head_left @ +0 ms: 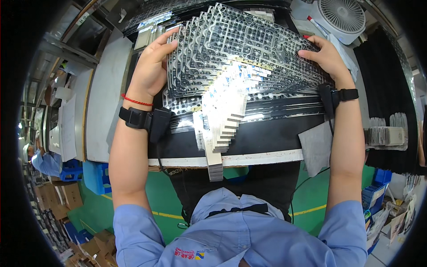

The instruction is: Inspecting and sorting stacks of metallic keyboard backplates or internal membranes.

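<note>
A fanned stack of thin printed circuit sheets (253,38), dark with silvery patterns and dots, is held tilted over the black work mat (267,138). My left hand (156,60) grips its left end, thumb at the stepped edges. At the right end, my right hand (328,57) has its thumb on top and the other fingers mostly hidden underneath. Pale connector tails (229,127) hang from the sheets toward me in a staircase, with strong glare on their upper part. More sheets (289,111) lie flat below the held stack.
A white fan (341,15) stands at the far right, beside a red and white pen (316,23). A grey cloth (316,147) hangs over the table's front edge (262,158). To the right, a bundle of pale tails (386,135) rests on a dark surface. Cables run from both wristbands.
</note>
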`<state>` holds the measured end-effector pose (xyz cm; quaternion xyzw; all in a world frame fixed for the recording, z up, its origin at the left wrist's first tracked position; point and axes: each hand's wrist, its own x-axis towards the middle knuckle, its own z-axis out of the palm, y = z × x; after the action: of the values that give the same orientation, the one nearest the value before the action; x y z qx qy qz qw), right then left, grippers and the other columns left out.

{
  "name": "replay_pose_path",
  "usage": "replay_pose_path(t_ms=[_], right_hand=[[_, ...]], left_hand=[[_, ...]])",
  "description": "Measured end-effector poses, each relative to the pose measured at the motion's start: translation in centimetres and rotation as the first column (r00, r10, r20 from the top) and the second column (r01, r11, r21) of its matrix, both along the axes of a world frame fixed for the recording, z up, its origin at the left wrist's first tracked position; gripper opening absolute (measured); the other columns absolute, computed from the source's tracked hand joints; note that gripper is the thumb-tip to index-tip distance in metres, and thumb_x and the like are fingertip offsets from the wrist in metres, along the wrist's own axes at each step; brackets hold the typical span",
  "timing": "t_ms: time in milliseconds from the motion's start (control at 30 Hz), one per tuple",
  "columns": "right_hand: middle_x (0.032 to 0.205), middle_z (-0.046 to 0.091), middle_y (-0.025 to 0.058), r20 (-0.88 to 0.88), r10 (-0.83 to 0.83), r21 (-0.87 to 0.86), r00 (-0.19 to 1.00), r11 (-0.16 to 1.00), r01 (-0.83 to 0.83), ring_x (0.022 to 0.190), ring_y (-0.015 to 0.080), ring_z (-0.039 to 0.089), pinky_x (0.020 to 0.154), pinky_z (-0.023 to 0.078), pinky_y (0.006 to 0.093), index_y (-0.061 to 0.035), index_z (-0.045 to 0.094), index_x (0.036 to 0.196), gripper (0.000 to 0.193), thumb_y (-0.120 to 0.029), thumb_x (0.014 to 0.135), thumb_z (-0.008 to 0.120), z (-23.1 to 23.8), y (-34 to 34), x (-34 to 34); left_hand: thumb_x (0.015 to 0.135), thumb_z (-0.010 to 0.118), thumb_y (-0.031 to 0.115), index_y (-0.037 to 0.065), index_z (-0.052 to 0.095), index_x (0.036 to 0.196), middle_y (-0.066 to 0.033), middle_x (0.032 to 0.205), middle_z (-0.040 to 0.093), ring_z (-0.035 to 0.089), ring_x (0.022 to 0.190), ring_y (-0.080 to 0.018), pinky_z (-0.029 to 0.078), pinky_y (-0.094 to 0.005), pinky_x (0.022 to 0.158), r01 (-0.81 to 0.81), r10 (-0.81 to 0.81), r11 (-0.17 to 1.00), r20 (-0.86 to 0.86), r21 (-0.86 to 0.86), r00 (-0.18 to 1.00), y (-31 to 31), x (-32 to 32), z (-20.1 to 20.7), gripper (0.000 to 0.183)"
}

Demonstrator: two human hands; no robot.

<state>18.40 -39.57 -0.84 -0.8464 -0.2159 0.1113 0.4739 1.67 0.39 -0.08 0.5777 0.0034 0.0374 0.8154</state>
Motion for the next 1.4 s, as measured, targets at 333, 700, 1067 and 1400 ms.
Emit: replay_pose_path(t_ms=[333,700,1067,1400], right_hand=[[0.092,0.07,0.0038,0.006,-0.018,0.035,1.0,0.999,0.018,0.082,0.0107,0.063,0.078,0.05,0.0262,0.0,0.068,0.102,0.036,-0.02,0.077,0.085,-0.3,-0.7,0.6],[0.096,0.067,0.0012,-0.038,-0.01,-0.003,0.999,1.0,0.01,0.084,0.0074,0.062,0.079,0.05,0.0235,0.0006,0.065,0.11,0.036,-0.018,0.083,0.081,-0.2,-0.9,0.7],[0.096,0.068,0.0021,-0.062,-0.033,0.076,0.998,0.996,0.037,0.084,0.0091,0.062,0.08,0.05,0.0245,0.0004,0.066,0.109,0.035,-0.016,0.082,0.082,-0.5,-1.3,1.0],[0.088,0.07,0.0048,-0.086,-0.117,0.136,0.989,0.982,0.128,0.077,0.0108,0.064,0.073,0.052,0.0262,0.0005,0.068,0.098,0.031,-0.017,0.078,0.084,-0.1,-1.5,0.9]], left_hand=[[0.099,0.059,0.006,-0.001,0.054,0.136,-0.0104,0.121,0.067,0.065,0.104,-0.0122,0.053,-0.0248,0.091,-0.087,0.085,0.994,0.022,0.068,0.996,0.2,0.2,-0.9,0.038],[0.103,0.049,0.009,-0.001,0.052,0.139,-0.0086,0.123,0.066,0.063,0.109,-0.0134,0.051,-0.0276,0.096,-0.048,0.045,0.996,0.045,0.072,0.998,0.0,0.0,-0.3,0.037],[0.103,0.052,0.015,0.001,0.053,0.137,-0.0058,0.123,0.066,0.063,0.109,-0.0118,0.05,-0.0271,0.094,-0.06,0.061,0.997,-0.012,0.046,0.998,-0.7,-0.2,0.2,0.037],[0.102,0.057,0.03,0.0,0.051,0.129,-0.0058,0.11,0.068,0.066,0.079,-0.0104,0.054,-0.0222,0.069,0.124,-0.042,0.925,-0.227,0.358,0.973,-1.7,-1.7,1.6,0.04]])
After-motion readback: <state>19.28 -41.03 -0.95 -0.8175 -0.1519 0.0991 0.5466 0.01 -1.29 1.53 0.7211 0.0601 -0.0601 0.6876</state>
